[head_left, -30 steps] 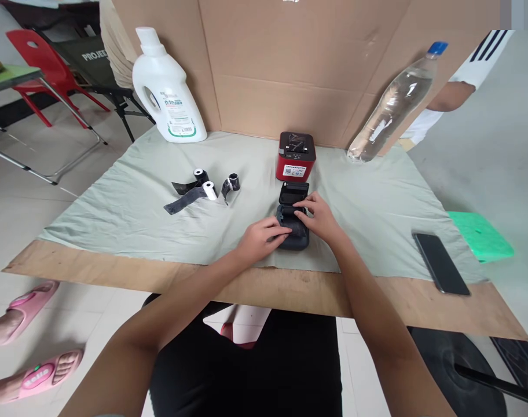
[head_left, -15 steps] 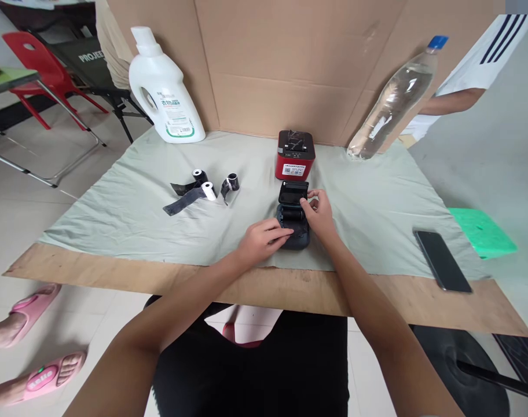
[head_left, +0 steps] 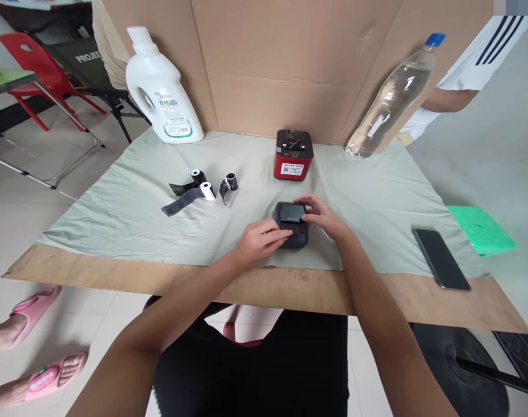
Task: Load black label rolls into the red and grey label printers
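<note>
A small black portable receipt printer (head_left: 293,214) lies on the cloth in front of me, its lid down. My left hand (head_left: 260,240) grips its near left side, the index finger resting across the front part. At the far right corner my right hand (head_left: 322,215) holds the lid between the thumb and the fingers. Just behind stands a red and black desktop printer (head_left: 293,155) with a label on its front. Several paper rolls lie to the left: a white one with a dark strip (head_left: 206,191), a dark one (head_left: 198,175) and another dark one (head_left: 231,182).
A white detergent bottle (head_left: 164,92) stands back left, a clear water bottle (head_left: 392,101) back right, against a cardboard wall (head_left: 285,75). A phone (head_left: 440,259) lies at the right. People are partly visible at both sides. A green stool (head_left: 481,229) is beyond the table.
The portable printer's lid, raised before, has swung down, covering the roll inside. My right hand has moved down slightly with it. My left hand stays on the printer.
</note>
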A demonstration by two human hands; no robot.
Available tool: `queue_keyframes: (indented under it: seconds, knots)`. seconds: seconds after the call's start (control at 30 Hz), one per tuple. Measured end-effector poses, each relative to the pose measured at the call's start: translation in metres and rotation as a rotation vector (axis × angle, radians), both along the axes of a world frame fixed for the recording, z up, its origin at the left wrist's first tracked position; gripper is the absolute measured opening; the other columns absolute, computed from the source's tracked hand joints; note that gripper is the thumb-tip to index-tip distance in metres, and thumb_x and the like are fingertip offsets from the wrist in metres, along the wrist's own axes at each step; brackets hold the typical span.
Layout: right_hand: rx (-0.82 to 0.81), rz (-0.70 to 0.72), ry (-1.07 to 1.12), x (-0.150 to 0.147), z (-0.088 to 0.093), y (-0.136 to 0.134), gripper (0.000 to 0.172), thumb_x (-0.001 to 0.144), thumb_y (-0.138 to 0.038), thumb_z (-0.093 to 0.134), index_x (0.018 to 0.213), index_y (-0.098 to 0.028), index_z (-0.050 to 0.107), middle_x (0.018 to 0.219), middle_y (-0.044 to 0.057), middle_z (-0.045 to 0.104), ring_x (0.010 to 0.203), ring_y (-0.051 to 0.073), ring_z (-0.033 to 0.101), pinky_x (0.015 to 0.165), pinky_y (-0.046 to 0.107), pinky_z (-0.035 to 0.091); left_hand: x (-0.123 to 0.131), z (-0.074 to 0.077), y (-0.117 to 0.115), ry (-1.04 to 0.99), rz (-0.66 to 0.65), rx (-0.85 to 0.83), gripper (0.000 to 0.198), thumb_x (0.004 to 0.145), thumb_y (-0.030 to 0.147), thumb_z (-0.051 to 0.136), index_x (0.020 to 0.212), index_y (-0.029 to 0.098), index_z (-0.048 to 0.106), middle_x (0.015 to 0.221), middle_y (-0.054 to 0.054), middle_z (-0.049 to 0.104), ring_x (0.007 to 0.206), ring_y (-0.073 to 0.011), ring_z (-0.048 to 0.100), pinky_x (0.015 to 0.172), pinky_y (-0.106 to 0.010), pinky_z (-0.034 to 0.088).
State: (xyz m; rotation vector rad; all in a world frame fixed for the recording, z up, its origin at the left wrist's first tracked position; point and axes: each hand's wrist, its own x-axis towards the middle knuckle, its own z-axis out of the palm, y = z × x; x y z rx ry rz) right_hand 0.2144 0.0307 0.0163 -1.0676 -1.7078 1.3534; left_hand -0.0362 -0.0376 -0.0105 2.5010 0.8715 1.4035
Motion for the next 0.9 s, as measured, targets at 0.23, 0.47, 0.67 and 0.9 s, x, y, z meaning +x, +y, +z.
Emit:
queue_keyframes:
  seconds: [0.23, 0.47, 0.67, 0.9]
  knots:
    - [-0.105, 0.098, -0.067, 0.003, 0.002, -0.001, 0.056, 0.086, -0.044, 0.075, 0.138, -0.029, 0.061, 0.149, 0.007, 0.061, 0.136, 0.029, 0.057, 0.116, 0.048, 0.043, 0.002, 0.016, 0.011, -0.143, 0.024, -0.061, 0.021, 0.103, 0.028, 0.060, 0.107, 0.025, 0.081, 0.099, -0.007, 0.071, 0.086, -0.0147, 0.066, 0.075, -0.029, 0.055]
    - [-0.111, 0.120, -0.016, 0.000, 0.005, -0.005, 0.060, 0.084, -0.045, 0.077, 0.138, -0.027, 0.059, 0.143, 0.008, 0.064, 0.132, 0.030, 0.059, 0.115, 0.051, 0.045, 0.020, 0.034, 0.045, -0.199, 0.042, -0.305, 0.027, 0.103, 0.038, 0.059, 0.101, 0.023, 0.081, 0.093, -0.006, 0.077, 0.090, -0.0194, 0.068, 0.087, -0.036, 0.055]
    - [-0.091, 0.121, 0.012, -0.002, 0.003, -0.007, 0.061, 0.085, -0.038, 0.073, 0.142, -0.029, 0.052, 0.146, 0.007, 0.061, 0.133, 0.029, 0.058, 0.115, 0.049, 0.046, 0.031, 0.027, 0.063, -0.327, 0.063, -0.493, 0.028, 0.097, 0.042, 0.064, 0.090, 0.020, 0.081, 0.082, -0.003, 0.074, 0.075, -0.0162, 0.061, 0.078, -0.032, 0.052]
    - [-0.106, 0.158, 0.001, -0.001, 0.005, -0.004, 0.060, 0.084, -0.035, 0.071, 0.140, -0.031, 0.052, 0.143, 0.006, 0.062, 0.128, 0.027, 0.059, 0.110, 0.047, 0.049, 0.029, 0.022, 0.064, -0.473, 0.025, -0.687, 0.036, 0.090, 0.053, 0.070, 0.087, 0.018, 0.079, 0.090, -0.005, 0.079, 0.082, -0.0182, 0.069, 0.078, -0.032, 0.056]
